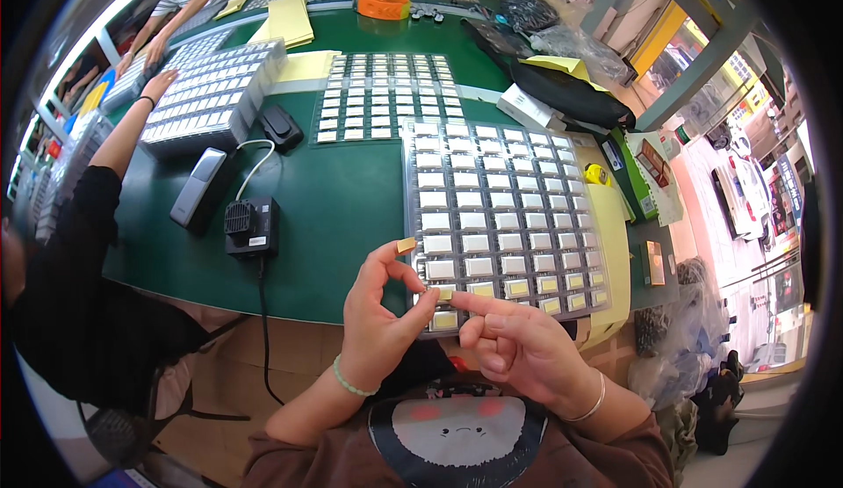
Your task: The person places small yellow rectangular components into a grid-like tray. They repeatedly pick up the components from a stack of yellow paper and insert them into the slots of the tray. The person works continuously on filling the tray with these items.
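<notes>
My left hand (378, 312) is over the near left corner of a clear plastic tray (409, 189) filled with rows of small flat white pieces. Its thumb and a finger pinch at a small piece I cannot make out. A yellow strip (406, 245) sticks to its raised index fingertip. From the right, my right hand (518, 339) stretches its index finger to a yellow piece (445, 295) beside the left thumb, while its other fingers curl in with nothing visible in them. Several white pieces in the nearest rows carry yellow strips, such as this one (444, 320).
A second filled tray (386, 93) lies beyond, and a tall tray stack (211, 93) stands at left, a co-worker's hand (158, 86) beside it. A power bank (198, 187) and a black cabled device (251, 224) sit left. A tape measure (596, 174) lies right.
</notes>
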`<state>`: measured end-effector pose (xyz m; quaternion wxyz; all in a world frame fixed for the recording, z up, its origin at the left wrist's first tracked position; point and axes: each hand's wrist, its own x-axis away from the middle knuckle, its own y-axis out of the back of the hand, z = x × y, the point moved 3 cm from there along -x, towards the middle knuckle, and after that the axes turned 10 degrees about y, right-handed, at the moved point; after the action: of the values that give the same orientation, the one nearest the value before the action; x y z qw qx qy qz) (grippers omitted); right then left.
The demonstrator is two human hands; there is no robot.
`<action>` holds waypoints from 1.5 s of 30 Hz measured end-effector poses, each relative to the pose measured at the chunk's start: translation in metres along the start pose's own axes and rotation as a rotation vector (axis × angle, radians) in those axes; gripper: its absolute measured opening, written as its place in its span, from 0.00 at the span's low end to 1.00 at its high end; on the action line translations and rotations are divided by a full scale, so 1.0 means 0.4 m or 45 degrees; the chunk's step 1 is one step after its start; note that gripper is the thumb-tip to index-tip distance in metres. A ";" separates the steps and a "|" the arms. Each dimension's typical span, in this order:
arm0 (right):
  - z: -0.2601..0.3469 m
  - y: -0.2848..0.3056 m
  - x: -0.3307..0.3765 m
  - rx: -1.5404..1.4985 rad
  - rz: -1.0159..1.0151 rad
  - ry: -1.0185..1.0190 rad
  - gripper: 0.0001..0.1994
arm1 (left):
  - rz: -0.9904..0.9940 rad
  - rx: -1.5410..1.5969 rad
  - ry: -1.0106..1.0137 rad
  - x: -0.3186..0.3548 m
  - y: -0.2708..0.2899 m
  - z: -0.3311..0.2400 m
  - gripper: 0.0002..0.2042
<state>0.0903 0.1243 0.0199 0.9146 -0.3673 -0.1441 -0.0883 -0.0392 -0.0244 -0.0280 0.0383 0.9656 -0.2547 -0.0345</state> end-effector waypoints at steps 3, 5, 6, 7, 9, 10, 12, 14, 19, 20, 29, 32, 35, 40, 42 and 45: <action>0.005 -0.013 0.000 0.155 0.026 0.004 0.34 | 0.012 -0.036 -0.033 -0.001 0.000 0.003 0.27; 0.003 -0.023 0.003 0.243 0.021 0.001 0.34 | 0.014 -0.031 -0.031 -0.002 -0.002 0.009 0.26; 0.001 -0.026 0.005 0.287 0.020 -0.004 0.34 | 0.012 -0.029 -0.028 -0.001 -0.003 0.012 0.26; 0.000 -0.029 0.006 0.355 0.036 0.007 0.34 | 0.012 -0.023 -0.026 0.000 -0.002 0.013 0.26; -0.005 -0.032 0.010 0.490 0.069 0.030 0.35 | 0.015 -0.010 -0.021 0.001 -0.002 0.014 0.26; -0.007 -0.035 0.014 0.569 0.033 0.083 0.35 | 0.019 0.008 -0.004 0.001 -0.003 0.016 0.26; -0.011 -0.043 0.025 0.727 -0.039 0.186 0.35 | 0.026 0.043 0.031 0.001 -0.005 0.017 0.26; -0.006 -0.046 0.031 0.993 0.006 0.273 0.38 | 0.017 0.022 -0.015 0.000 -0.003 0.012 0.26; -0.010 -0.051 0.023 1.824 0.134 0.496 0.40 | 0.004 0.040 0.020 0.003 -0.007 -0.002 0.25; -0.022 -0.042 0.016 1.965 0.154 0.550 0.39 | 0.003 0.047 0.039 0.003 -0.007 -0.004 0.25; -0.014 -0.040 0.015 2.012 0.098 0.562 0.32 | -0.033 0.030 -0.013 0.011 -0.003 -0.006 0.21; 0.028 -0.039 0.018 1.750 0.005 0.719 0.28 | -0.056 -0.098 -0.242 0.010 0.011 -0.017 0.15; 0.045 -0.035 0.002 1.314 -0.090 0.841 0.21 | 0.026 -0.057 -0.304 0.022 0.005 -0.049 0.10; 0.031 -0.016 -0.046 1.148 -0.106 1.003 0.12 | 0.108 -0.068 -0.336 0.030 -0.016 -0.068 0.08; 0.023 -0.013 -0.052 1.095 -0.116 1.011 0.09 | 0.102 -0.090 -0.386 0.029 -0.023 -0.063 0.09; 0.025 -0.020 -0.052 1.119 -0.143 0.986 0.06 | 0.104 -0.158 -0.441 0.029 -0.021 -0.063 0.11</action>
<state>0.0665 0.1268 0.0253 0.9610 0.1134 0.1582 -0.1964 -0.0227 -0.0213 -0.0041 0.0548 0.9300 -0.2937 -0.2142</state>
